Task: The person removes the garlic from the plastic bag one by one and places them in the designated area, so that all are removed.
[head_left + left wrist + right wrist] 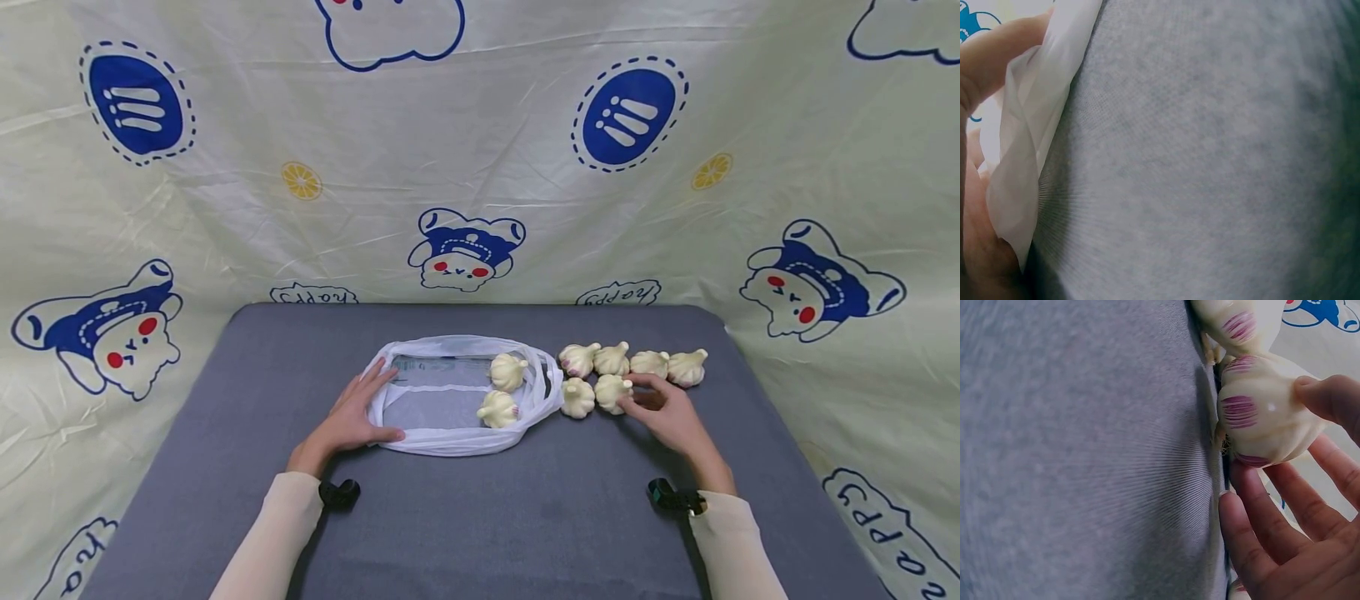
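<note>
A white plastic bag [450, 447] lies with its mouth spread wide on the table, and two garlic bulbs [498, 409] rest inside its right part. At the bag's left end, my left hand [354, 414] lies with thumb and fingers spread apart, touching the rim; in the left wrist view the white plastic [1029, 144] lies against the fingers. My right hand [666, 414] pinches a garlic bulb [1266, 409] between thumb and fingers, at the right end of the front row. Another bulb [577, 398] sits just left of it.
Behind the pinched bulb stands a back row of several garlic bulbs [611, 358], close to the bag's right end. A grey cloth covers the table [480, 525]. A printed pale curtain [510, 183] hangs behind and at both sides.
</note>
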### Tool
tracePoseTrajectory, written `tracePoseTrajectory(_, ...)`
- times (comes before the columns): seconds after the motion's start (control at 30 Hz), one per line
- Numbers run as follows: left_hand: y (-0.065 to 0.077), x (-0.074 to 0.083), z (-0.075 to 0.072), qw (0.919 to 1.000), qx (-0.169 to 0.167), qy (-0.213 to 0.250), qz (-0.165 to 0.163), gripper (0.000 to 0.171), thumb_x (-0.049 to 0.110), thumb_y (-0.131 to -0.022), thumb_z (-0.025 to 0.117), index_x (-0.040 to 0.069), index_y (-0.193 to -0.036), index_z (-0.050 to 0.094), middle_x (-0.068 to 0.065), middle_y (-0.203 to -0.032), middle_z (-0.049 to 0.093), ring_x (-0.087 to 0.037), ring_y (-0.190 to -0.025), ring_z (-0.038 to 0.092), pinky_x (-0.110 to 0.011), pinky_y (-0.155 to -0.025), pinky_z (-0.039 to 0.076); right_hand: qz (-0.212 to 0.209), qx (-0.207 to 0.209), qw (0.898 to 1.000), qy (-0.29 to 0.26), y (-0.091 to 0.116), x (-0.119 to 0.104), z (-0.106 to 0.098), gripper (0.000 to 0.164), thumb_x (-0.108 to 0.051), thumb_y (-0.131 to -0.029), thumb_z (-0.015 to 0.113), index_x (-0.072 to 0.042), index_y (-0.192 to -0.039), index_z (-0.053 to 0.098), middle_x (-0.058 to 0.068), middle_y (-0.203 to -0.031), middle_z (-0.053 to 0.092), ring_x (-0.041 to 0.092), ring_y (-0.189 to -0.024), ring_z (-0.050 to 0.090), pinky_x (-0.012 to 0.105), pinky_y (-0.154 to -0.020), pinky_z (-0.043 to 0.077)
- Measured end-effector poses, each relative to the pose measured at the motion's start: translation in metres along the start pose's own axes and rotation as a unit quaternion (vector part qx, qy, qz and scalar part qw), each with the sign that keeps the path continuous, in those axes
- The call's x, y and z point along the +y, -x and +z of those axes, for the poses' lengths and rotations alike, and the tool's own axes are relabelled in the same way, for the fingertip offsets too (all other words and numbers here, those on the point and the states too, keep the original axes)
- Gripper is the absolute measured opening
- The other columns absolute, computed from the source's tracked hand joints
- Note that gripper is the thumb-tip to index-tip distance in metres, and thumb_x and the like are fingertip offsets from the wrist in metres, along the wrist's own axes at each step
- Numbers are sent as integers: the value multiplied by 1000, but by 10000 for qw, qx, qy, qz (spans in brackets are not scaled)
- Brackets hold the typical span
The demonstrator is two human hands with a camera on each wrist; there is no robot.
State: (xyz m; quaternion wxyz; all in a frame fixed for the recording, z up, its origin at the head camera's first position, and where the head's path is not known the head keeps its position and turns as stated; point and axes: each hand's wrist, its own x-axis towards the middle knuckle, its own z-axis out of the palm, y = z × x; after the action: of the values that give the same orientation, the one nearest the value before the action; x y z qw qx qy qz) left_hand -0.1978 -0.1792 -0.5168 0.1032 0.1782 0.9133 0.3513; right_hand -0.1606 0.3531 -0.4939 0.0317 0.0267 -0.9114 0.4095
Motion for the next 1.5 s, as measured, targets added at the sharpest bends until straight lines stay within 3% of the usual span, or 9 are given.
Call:
tracePoseTrajectory(0.3,0,-1,0,10000,36,11,42,106,47,-76,86,16,-162,33,-10,-174,11,-49,-157,5,-74,-121,6,62,-90,9999,89,-5,4,2,49,-32,-97,73,-5,-137,62,19,-139,62,6,-104,64,21,-78,55)
tracePoseTrajectory(0.63,0,-1,1,10000,11,-15,-24,106,48,-77,85,18,-163,31,-9,-175,10,-51,-157,4,-75,-120,6,-253,105,9993,273,-4,-2,-5,45,-28,-97,73,-4,-134,63,20,-129,65,3,-98,62,19,-80,53)
tracePoseTrajectory(0.97,0,1,0,10000,22,-82,6,106,49,-78,85,17,-163,31,-9,-175,10,-53,-156,4,-75,-120,7,-54,-98,9997,229,-5,4,3,48,-33,-99,71,-4,-137,61,20,-136,64,40,-116,66,20,-83,53)
tracePoseTrajectory(1.3,0,2,0,10000,-6,-24,-30,106,50,-77,85,18,-163,31,-8,-175,10,-51,-157,4,-74,-121,6,-263,-71,9996,-1,-8,0,6,43,-24,-98,72,-3,-134,63,23,-135,65,44,-115,67,23,-85,54)
tracePoseTrajectory(1.5,-1,1,0,10000,-26,11,-70,106,50,-77,85,19,-163,31,-7,-175,9,-50,-157,3,-73,-121,5,-214,-109,9997,10,-8,-2,5,44,-25,-98,72,-3,-135,62,23,-136,64,44,-116,66,19,-84,52)
